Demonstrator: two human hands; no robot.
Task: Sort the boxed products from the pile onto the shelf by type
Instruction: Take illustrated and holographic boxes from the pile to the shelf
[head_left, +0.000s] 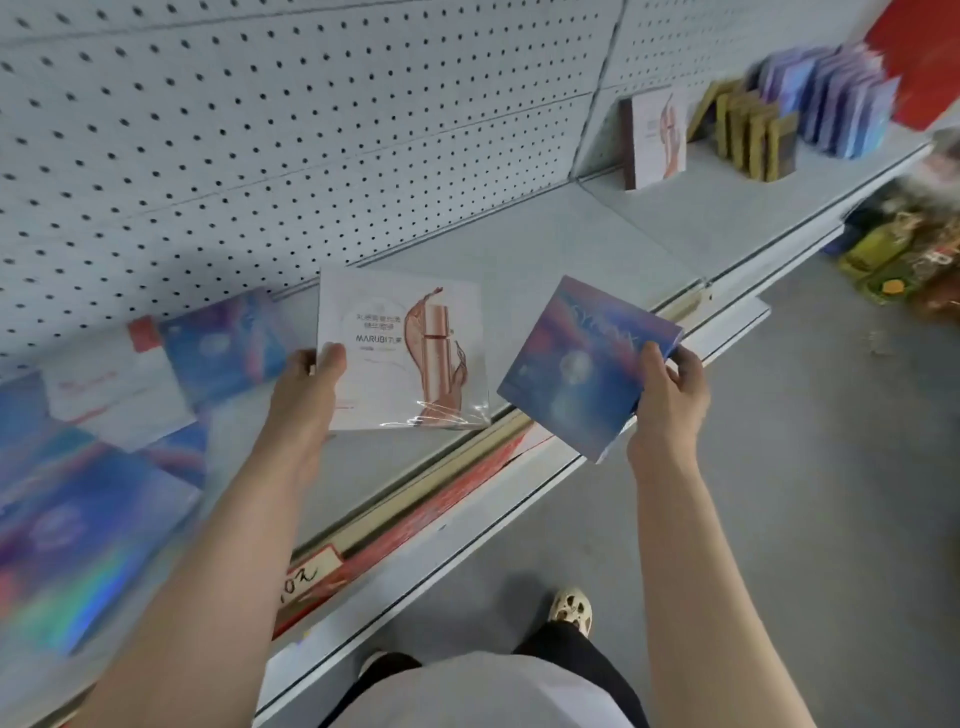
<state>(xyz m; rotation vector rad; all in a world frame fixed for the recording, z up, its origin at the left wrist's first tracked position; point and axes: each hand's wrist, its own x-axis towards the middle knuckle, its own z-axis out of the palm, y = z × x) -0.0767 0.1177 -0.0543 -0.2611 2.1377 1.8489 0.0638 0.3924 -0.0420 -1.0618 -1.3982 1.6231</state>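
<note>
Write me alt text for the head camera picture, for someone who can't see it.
A person holds a white box in the left hand and a blue box in the right hand, above a grey shelf. More boxes lie piled at left; sorted rows stand far right.

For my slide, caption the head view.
Left hand holds white box, right hand blue box, above shelf.

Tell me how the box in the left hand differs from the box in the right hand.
The flat white box with a rose-gold bottle print is pale and wrapped in clear film; the flat blue-purple iridescent box is dark and shows no film. The left hand holds the white box nearly square to the camera; the right hand holds the blue one turned like a diamond. Both are thin, square, and held above the grey metal shelf.
</note>
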